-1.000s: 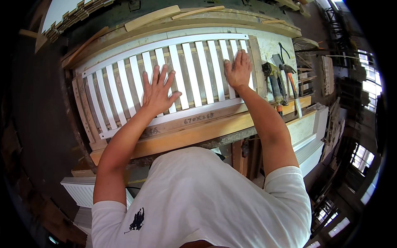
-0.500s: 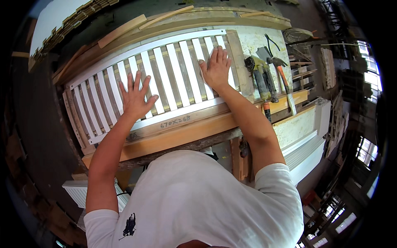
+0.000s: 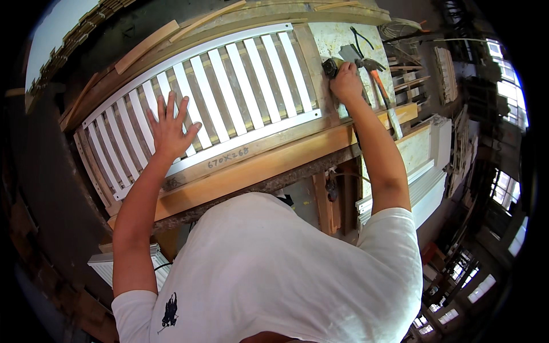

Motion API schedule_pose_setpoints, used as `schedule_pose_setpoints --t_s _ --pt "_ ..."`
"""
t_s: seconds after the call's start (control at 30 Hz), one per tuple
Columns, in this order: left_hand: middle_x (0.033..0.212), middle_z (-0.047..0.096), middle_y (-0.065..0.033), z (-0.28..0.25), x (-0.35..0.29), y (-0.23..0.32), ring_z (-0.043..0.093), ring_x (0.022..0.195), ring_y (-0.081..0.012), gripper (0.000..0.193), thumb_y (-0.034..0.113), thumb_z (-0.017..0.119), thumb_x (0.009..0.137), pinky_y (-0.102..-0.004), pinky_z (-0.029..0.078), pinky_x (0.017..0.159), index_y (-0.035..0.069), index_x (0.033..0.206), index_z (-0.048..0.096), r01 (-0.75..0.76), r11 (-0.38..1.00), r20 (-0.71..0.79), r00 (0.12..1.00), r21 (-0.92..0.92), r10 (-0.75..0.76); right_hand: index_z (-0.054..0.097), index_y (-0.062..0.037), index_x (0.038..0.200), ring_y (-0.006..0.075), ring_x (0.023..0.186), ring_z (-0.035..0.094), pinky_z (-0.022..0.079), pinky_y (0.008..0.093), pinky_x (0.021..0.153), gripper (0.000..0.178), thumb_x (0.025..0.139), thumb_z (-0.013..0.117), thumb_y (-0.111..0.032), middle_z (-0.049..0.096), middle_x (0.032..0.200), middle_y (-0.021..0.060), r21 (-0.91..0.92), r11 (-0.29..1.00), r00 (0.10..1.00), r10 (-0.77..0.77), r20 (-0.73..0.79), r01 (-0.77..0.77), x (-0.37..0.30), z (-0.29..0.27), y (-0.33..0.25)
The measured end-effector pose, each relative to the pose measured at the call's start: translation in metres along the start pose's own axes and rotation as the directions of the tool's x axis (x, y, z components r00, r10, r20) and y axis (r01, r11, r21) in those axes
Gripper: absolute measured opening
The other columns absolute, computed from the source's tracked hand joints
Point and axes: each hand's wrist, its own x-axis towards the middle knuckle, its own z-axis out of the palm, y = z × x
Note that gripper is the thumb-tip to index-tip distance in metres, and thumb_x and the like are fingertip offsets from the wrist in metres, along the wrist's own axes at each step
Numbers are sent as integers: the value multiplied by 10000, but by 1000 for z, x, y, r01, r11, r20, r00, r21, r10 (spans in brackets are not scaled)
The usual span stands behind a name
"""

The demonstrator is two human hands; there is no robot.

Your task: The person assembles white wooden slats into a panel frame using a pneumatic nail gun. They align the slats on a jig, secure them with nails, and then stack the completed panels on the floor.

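A white slatted panel (image 3: 251, 86) lies in a wooden frame jig (image 3: 229, 157) on the bench. My left hand (image 3: 170, 130) rests flat on its slats with fingers spread, holding nothing. Beyond the panel's right end, my right hand (image 3: 346, 84) is closed around a nail gun (image 3: 330, 68). Its dark head shows past my fingers, while most of its body is hidden under the hand and forearm. Just right of that hand lies a claw hammer (image 3: 380, 86) with an orange and black grip. Black-handled pliers (image 3: 361, 41) and a flat grey piece (image 3: 347, 53) are behind it.
Loose wood strips (image 3: 147, 47) lie along the bench's far edge. White panels (image 3: 426, 188) stand low at the right, and a white slatted piece (image 3: 106, 267) is below at the left. Stacked boards (image 3: 71, 46) are at the far left. A coiled hose (image 3: 400, 27) hangs past the bench's right end.
My right hand has left the slats, moved right and closed on the nail gun. My left hand stays spread on the panel. The whole view has shifted slightly.
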Motion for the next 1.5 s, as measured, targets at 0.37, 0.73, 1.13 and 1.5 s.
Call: schedule_pose_setpoints --t_s 0.37,0.73,1.13,1.5 --pt "1571 195 -127 -7 1 8 94 1459 -367 723 434 633 853 -640 56 1116 183 1472 357 43 990 18 999 -132 -41 635 25 746 146 499 561 448 285 436 107 725 698 -60 615 647 88 798 487 930 98 355 -356 -33 -116 2" --pt "1537 112 -269 -111 31 173 278 1389 -419 1022 243 716 791 -435 342 1103 9 1497 15 -48 565 109 965 -824 240 385 36 1337 125 627 545 499 247 533 549 826 571 -38 602 1097 214 353 -837 908 -385 166 -419 -103 -38 -87" --pt "1509 132 -318 -115 -9 172 541 1106 -489 848 74 655 791 -455 541 788 -13 1476 164 -187 729 -46 977 -659 209 405 30 1324 130 627 508 488 246 528 513 845 560 -68 591 1122 219 -24 -877 875 -481 51 -480 -110 0 -108" --pt "1511 124 -319 -129 -30 173 516 1138 -485 881 147 699 803 -456 489 892 -17 1479 157 -216 675 29 943 -706 331 411 58 1300 113 630 507 487 244 530 495 858 568 -102 596 1129 192 -38 -902 902 -431 35 -430 -110 13 -89"
